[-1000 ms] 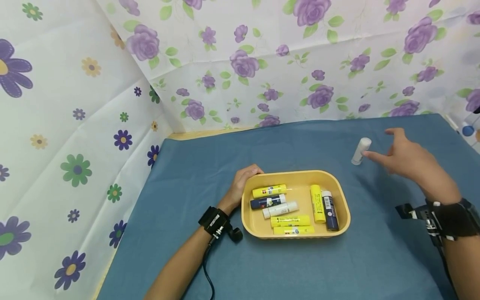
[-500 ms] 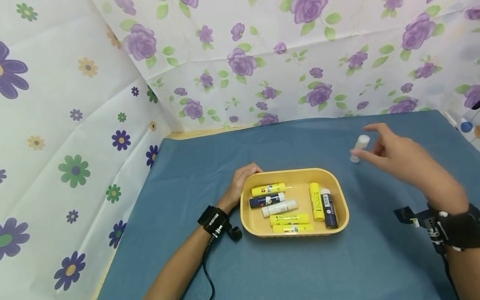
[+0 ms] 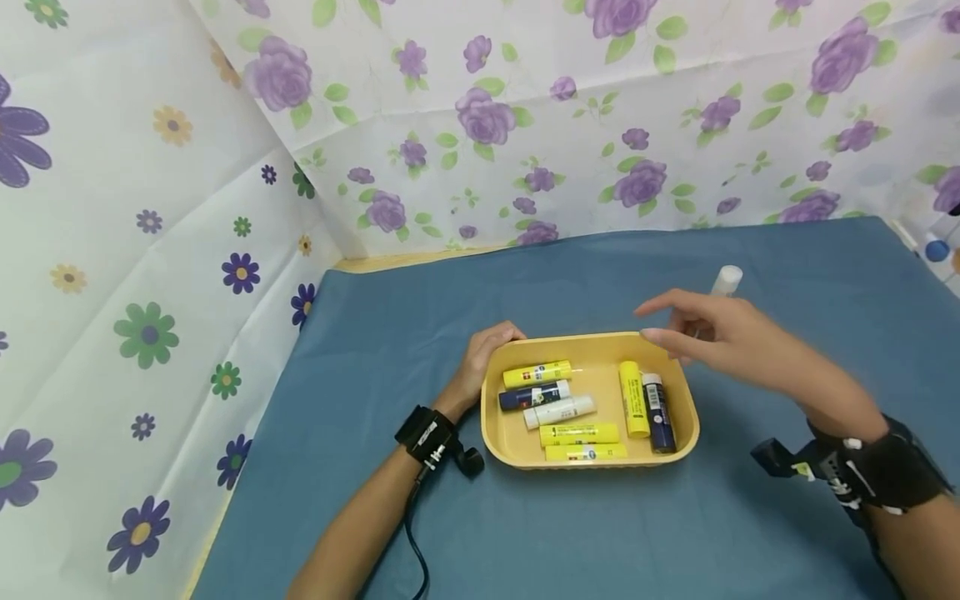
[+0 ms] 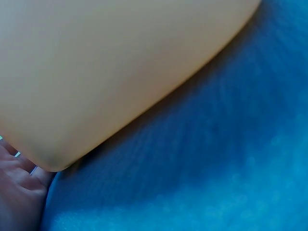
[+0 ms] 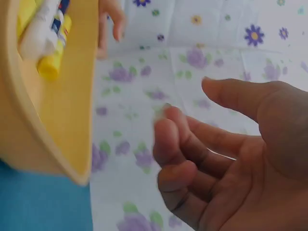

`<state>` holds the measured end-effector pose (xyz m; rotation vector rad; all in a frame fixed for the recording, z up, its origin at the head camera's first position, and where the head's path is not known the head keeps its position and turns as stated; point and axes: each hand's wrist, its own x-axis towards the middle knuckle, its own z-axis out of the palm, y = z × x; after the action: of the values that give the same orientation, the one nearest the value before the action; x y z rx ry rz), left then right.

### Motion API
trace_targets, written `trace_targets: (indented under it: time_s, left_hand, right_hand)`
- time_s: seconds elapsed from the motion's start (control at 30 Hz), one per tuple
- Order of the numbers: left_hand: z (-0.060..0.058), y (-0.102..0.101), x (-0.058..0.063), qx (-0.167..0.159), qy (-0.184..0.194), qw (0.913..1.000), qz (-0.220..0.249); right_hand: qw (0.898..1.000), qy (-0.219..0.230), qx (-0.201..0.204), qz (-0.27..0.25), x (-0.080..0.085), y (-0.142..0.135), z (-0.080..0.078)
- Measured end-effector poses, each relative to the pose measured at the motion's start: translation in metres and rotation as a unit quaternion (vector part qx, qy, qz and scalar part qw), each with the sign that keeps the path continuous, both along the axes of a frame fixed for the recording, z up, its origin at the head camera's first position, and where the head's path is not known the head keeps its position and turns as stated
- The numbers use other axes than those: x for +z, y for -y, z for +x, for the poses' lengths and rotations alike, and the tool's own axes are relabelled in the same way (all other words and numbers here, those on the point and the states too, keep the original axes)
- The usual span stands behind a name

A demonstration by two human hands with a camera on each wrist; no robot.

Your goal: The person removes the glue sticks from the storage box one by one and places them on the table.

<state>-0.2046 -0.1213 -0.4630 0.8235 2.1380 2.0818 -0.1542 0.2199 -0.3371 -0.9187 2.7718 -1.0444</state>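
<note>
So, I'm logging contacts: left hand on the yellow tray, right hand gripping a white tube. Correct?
Not quite: the right hand is empty, as the right wrist view shows. The left hand is indeed on the yellow tray.

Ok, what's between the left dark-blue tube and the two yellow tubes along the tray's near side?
One white tube, lying in the tray; the head view shows it.

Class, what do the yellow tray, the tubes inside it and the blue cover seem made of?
Yellow tray: probably moulded plastic, satin-looking, from its smooth rounded shape. Tubes: likely smooth plastic, from crisp cylindrical shapes; gloss hard to judge. Blue cover: apparently matt cloth, faintly creased.
</note>
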Motion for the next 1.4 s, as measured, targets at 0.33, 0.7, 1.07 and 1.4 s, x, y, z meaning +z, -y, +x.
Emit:
trace_targets:
  time_s: [0.33,0.7,1.07,1.4]
  left_hand:
    - [-0.002,0.001,0.002,-0.004,0.001,0.9999,-0.011]
    - [-0.002,0.002,0.000,-0.010,-0.004,0.9999,-0.006]
    - [-0.005,0.002,0.000,-0.009,-0.012,0.9998,-0.014]
    - [0.004,0.002,0.013,-0.008,0.007,0.9996,-0.027]
  right_hand:
    - [0.993,0.054,0.058,-0.083,-0.020,0.041,0.005]
    - [0.986,0.077,0.135,-0.064,-0.060,0.074,0.008]
    - [0.991,0.075,0.105,-0.028,-0.090,0.083,0.008]
    - [0.995,0.045,0.073,0.059,-0.088,0.086,0.013]
